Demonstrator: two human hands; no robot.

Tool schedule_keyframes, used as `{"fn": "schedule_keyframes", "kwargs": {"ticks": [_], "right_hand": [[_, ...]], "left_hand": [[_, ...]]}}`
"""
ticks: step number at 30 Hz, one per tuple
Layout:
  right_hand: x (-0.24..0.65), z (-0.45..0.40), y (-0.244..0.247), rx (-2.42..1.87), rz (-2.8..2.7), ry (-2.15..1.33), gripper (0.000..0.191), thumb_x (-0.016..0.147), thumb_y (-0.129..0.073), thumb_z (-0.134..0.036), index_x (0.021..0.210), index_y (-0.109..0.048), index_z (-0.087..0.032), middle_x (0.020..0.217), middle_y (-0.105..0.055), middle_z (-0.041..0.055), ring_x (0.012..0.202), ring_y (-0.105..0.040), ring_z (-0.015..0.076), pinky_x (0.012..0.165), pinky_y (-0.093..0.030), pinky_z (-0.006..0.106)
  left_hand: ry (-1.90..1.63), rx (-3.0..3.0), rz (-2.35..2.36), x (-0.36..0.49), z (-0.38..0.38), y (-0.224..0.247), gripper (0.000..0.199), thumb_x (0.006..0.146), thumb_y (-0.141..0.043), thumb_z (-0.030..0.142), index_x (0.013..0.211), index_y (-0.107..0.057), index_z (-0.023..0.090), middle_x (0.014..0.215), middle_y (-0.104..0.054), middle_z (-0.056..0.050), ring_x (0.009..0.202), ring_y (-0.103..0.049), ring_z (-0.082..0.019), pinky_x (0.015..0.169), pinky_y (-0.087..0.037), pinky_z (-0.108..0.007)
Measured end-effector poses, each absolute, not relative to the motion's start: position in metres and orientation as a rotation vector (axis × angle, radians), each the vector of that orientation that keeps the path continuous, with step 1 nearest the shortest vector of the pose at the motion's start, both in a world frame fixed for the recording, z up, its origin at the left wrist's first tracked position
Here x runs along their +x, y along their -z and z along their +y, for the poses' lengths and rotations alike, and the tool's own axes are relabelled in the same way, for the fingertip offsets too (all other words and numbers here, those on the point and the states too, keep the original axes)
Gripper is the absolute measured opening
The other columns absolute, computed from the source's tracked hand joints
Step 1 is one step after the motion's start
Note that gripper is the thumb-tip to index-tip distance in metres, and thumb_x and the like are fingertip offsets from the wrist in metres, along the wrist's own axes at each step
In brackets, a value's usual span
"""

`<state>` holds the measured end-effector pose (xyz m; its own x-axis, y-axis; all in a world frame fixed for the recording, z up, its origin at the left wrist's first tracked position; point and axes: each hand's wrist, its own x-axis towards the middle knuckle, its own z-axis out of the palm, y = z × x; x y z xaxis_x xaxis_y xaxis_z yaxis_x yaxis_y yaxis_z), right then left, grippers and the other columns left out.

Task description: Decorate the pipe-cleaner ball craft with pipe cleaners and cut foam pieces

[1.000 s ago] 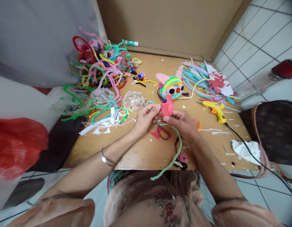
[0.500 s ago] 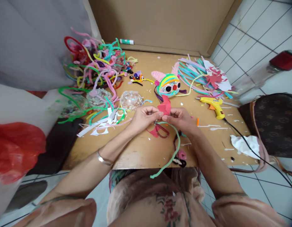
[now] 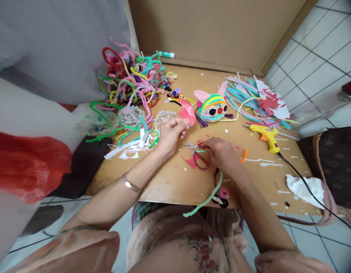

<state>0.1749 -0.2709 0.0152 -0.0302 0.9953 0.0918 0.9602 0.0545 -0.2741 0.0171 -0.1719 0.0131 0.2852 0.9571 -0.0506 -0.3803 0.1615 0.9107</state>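
Note:
A curved piece of red paper (image 3: 188, 112) is pinched between the fingertips of my left hand (image 3: 172, 133). My right hand (image 3: 221, 149) closes on one red handle of a small pair of scissors (image 3: 201, 162), which lies with its blades parted and pointing left. Under the scissors is a red paper scrap (image 3: 189, 160). A round striped head (image 3: 211, 107) with pink ears, dark eyes and a red nose sits beyond my hands. A pale green pipe cleaner (image 3: 205, 203) runs from near my right wrist past the table's front edge.
Tangled pipe cleaners (image 3: 132, 81) heap at the back left, near white paper strips (image 3: 132, 146). A yellow glue gun (image 3: 265, 134) lies at right, its black cord trailing over the edge. A brown bag (image 3: 331, 163) stands beyond. A glue stick (image 3: 166, 55) rests at the back.
My hands have parted. The left keeps the red paper and has lifted it up and left; the right has let go of it and come down onto the scissors. The view has shifted.

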Motion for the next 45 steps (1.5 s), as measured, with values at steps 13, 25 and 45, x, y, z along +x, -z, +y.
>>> {"fn": "schedule_keyframes", "kwargs": {"ticks": [13,25,45], "right_hand": [[0.182,-0.273,-0.021,-1.777,-1.834,0.010,0.043,0.087,-0.043,-0.011,0.122,-0.066,-0.020,0.101,-0.070,0.0089,0.086,-0.065,0.0206,0.073,-0.047,0.030],[0.180,-0.268,-0.024,-1.450,-1.004,-0.919,0.036,0.073,-0.062,-0.030,0.107,-0.073,-0.024,0.094,-0.072,0.0026,0.084,-0.063,0.0189,0.075,-0.049,0.031],[0.161,-0.260,-0.031,-1.225,-0.894,-0.726,0.042,0.067,-0.078,-0.030,0.104,-0.058,-0.025,0.070,-0.062,-0.0055,0.059,-0.054,0.0108,0.061,-0.046,0.027]], "left_hand": [[-1.109,0.842,0.675,0.015,-0.172,-0.018,0.037,0.059,-0.085,0.039,0.069,-0.059,0.015,0.064,-0.061,0.004,0.050,-0.046,-0.003,0.045,-0.032,-0.015],[-1.098,0.680,0.640,0.016,-0.175,-0.021,0.040,0.056,-0.087,0.037,0.074,-0.058,0.015,0.070,-0.064,0.004,0.052,-0.048,-0.002,0.045,-0.033,-0.014],[-0.942,0.922,0.625,0.024,-0.199,-0.017,0.037,0.058,-0.085,0.043,0.067,-0.063,0.014,0.065,-0.066,0.000,0.051,-0.051,-0.005,0.049,-0.037,-0.018]]}}
